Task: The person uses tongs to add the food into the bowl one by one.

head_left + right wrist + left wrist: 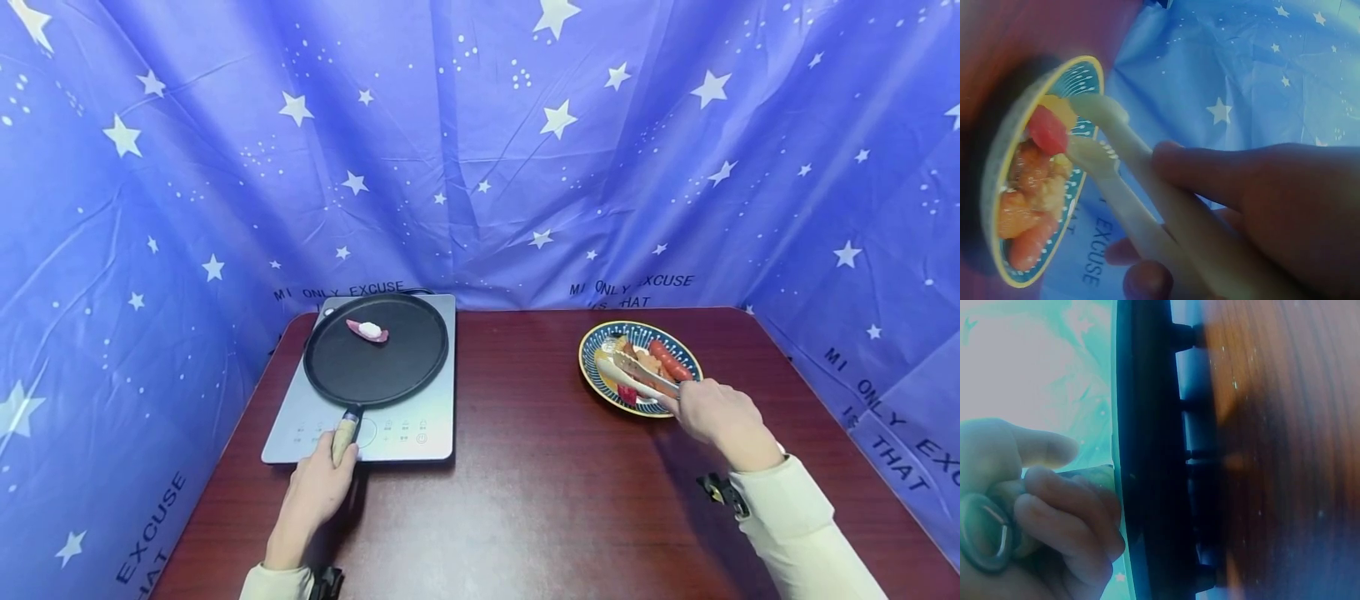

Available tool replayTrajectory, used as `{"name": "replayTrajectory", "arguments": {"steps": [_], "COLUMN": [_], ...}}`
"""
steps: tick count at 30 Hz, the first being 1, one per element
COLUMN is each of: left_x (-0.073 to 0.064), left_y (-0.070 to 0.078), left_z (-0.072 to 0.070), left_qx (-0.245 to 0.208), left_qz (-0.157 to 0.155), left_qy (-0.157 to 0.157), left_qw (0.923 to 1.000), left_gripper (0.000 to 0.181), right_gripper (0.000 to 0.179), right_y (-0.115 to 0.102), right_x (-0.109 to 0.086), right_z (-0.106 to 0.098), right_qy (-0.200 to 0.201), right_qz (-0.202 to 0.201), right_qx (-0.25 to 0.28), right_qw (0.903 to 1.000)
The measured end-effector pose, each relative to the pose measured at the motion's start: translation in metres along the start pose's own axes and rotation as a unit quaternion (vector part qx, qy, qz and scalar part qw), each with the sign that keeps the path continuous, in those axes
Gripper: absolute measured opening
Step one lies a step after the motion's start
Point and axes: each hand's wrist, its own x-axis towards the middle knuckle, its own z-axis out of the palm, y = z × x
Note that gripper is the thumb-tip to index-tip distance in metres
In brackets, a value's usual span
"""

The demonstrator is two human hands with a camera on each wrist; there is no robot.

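Note:
My left hand point(318, 487) grips the pale handle point(344, 439) of a round black flat pan point(390, 367); its fingers curl round the handle in the left wrist view, where a metal ring point(986, 532) shows. On the pan lies a small purple-edged piece with a white middle point(369, 331). My right hand point(722, 419) holds pale tongs point(1141, 187) over a blue patterned plate point(588, 367). The tips are slightly apart, close to a red piece point(1048, 130) and a yellow piece point(1059, 111). Sausages point(670, 360) and orange-brown food share the plate.
Under the pan is a silver induction cooktop point(438, 437) with touch markings, at the left of the dark red wooden table point(517, 467). A blue star-printed curtain point(495, 150) hangs behind the table and along both sides.

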Motion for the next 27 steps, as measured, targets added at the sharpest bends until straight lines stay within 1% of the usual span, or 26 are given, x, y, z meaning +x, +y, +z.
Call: {"name": "replayTrajectory", "arguments": {"steps": [5, 10, 13, 16, 19, 23, 27], "left_x": [0.000, -0.001, -0.001, -0.001, -0.001, -0.001, -0.002], "left_y": [0.000, -0.001, 0.000, -0.001, -0.001, 0.000, 0.000], "left_z": [0.000, 0.000, 0.000, -0.001, -0.001, -0.001, 0.000], "left_qx": [-0.003, -0.004, -0.004, -0.002, -0.001, -0.002, 0.000], "left_qz": [0.004, 0.003, 0.006, 0.009, 0.010, 0.007, 0.004], "left_qy": [0.002, 0.005, 0.003, 0.005, 0.006, 0.006, 0.006], "left_qw": [1.0000, 1.0000, 1.0000, 0.9999, 0.9999, 1.0000, 1.0000], "left_gripper": [0.048, 0.045, 0.046, 0.047, 0.047, 0.048, 0.049], "right_gripper": [0.040, 0.041, 0.042, 0.043, 0.042, 0.040, 0.036], "right_y": [-0.002, -0.001, 0.001, 0.004, 0.009, 0.015, 0.017], "right_x": [0.007, 0.012, 0.013, 0.013, 0.014, 0.018, 0.023], "right_z": [-0.005, -0.002, 0.002, 0.006, 0.012, 0.018, 0.019], "right_qy": [-0.030, -0.040, -0.033, -0.018, -0.005, 0.002, 0.021], "right_qz": [-0.002, -0.016, -0.028, -0.042, -0.047, -0.048, -0.080], "right_qx": [-0.009, -0.011, -0.012, -0.004, 0.008, 0.015, 0.001], "right_qw": [0.9995, 0.9990, 0.9990, 0.9989, 0.9989, 0.9987, 0.9966]}}
